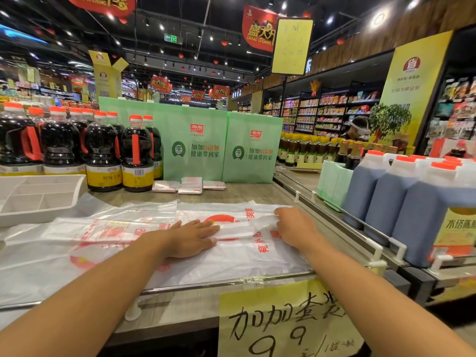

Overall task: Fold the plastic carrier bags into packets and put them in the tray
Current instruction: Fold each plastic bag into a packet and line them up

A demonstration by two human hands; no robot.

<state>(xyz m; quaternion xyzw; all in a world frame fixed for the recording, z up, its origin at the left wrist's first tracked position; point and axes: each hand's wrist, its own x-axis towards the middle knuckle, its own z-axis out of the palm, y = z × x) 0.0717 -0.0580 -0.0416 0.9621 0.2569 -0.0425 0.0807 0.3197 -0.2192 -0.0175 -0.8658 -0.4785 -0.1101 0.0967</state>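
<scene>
White plastic carrier bags (231, 256) with red print lie spread across the wooden shelf top. My left hand (190, 237) presses flat on the top bag, fingers straight. My right hand (293, 229) pinches a folded strip of the bag (247, 226) at the bag's right end. Three folded bag packets (190, 186) lie at the back of the shelf, in front of the green boxes. A white divided tray (38, 199) stands at the left, nothing visible in its compartments.
Dark soy sauce bottles (103, 150) stand behind the tray. Two green display boxes (206, 145) close off the back. White jugs (401, 199) fill the shelf to the right. A metal rail (231, 283) and a yellow price sign (286, 323) edge the front.
</scene>
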